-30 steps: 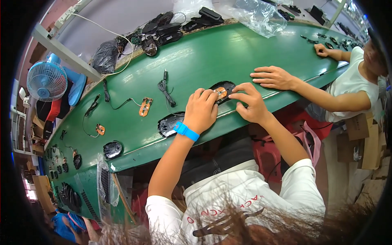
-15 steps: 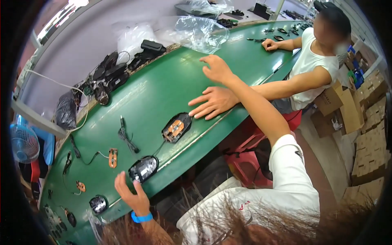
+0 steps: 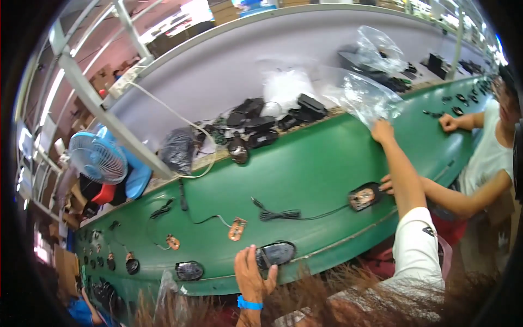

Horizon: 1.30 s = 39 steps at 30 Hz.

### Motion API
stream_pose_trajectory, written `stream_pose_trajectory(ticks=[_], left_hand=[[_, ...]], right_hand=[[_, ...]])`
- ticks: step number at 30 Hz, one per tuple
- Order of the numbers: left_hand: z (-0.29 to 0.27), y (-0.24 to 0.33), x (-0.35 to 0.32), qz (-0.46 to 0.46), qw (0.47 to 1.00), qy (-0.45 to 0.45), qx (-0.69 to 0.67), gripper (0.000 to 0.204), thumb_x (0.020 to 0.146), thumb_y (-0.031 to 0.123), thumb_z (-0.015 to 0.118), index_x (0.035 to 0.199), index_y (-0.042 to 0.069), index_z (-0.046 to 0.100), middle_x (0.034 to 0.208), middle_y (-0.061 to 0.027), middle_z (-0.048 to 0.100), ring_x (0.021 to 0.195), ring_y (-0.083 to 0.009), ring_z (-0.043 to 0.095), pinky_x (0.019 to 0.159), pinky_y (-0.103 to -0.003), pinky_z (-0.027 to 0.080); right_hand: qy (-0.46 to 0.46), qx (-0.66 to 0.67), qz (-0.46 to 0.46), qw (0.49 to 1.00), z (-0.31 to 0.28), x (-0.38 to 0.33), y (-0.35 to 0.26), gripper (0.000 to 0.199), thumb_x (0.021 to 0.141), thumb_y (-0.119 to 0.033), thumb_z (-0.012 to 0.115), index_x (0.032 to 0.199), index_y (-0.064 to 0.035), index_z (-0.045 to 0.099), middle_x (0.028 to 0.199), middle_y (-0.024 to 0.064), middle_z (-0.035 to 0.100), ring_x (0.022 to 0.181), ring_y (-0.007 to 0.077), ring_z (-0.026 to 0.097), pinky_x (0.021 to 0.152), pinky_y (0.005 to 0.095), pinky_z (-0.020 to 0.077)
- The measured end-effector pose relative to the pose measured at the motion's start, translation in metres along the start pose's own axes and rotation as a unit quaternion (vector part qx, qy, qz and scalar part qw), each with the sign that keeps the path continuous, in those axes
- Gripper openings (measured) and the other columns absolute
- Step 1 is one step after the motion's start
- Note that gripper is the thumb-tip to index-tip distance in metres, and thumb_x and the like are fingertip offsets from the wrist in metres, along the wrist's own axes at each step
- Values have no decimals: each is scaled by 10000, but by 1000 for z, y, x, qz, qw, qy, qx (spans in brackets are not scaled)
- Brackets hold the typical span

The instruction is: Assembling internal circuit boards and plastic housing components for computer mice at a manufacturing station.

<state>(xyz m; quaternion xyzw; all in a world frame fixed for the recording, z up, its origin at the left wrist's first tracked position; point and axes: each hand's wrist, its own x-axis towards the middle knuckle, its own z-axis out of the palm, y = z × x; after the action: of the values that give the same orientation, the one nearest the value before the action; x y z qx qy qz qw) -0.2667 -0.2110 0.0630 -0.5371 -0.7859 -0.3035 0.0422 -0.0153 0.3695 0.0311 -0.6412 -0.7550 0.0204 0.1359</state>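
My left hand (image 3: 254,275), with a blue band at the wrist, grips the left end of a glossy black computer mouse shell (image 3: 279,253) near the belt's front edge. Its thumb and fingers are on either side of the shell. My right arm reaches far across the green belt. There my right hand (image 3: 382,131) is closed on the lower edge of a clear plastic bag (image 3: 366,97); its fingertips are partly hidden. Right of the shell lies an open mouse base (image 3: 364,197) with an orange circuit board and a coiled black cable (image 3: 278,214). A co-worker's hand (image 3: 387,184) touches that base.
Orange circuit boards (image 3: 237,229) with cables and another black mouse shell (image 3: 189,271) lie along the green belt (image 3: 305,169). Black parts (image 3: 253,122) are heaped along the far edge beside a black bag (image 3: 178,151). A blue fan (image 3: 99,157) stands at left.
My view has swung left. My right hand has gone from open in the air to closed on the plastic bag. My left hand has come onto the mouse shell.
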Motion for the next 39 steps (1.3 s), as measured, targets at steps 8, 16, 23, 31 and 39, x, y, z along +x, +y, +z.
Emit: stream_pose_trajectory(ticks=[8,16,23,31,39], left_hand=[[-9,3,-4,-32,999,15,24,761,787,311,781,1419,0,493,1339,-225,519,1238,-436,497,1075,-511,406],[-7,-3,-7,-10,999,32,-24,746,829,328,747,1460,40,473,1336,-222,510,1270,-432,489,1079,-505,415],[-8,-9,-11,-23,998,31,-39,731,824,321,743,1443,34,481,1328,-222,512,1260,-429,492,1075,-511,415],[-10,-11,-2,-3,999,-5,-42,742,780,271,768,1423,18,499,1294,-222,565,1220,-423,522,1054,-504,422],[-6,-4,2,0,1000,-5,-31,732,770,242,789,1428,79,516,1374,-168,543,1278,-403,499,1061,-503,404]], right_hand=[[41,-30,-131,990,48,56,-5,223,927,-135,540,1029,2,685,1092,241,673,1052,423,653,897,509,537],[184,-30,-257,948,143,184,149,311,937,-138,516,1135,75,625,1094,311,648,1067,487,606,926,563,472],[56,-63,-213,973,121,170,150,265,897,-180,591,988,59,662,1048,311,646,1044,488,609,870,561,480],[141,109,-128,976,54,56,45,452,841,-273,647,1222,-34,702,1083,238,701,964,375,679,846,471,524],[10,418,-181,890,-55,-143,-3,292,961,-81,640,1244,-80,714,828,-12,592,726,69,516,670,226,458]])
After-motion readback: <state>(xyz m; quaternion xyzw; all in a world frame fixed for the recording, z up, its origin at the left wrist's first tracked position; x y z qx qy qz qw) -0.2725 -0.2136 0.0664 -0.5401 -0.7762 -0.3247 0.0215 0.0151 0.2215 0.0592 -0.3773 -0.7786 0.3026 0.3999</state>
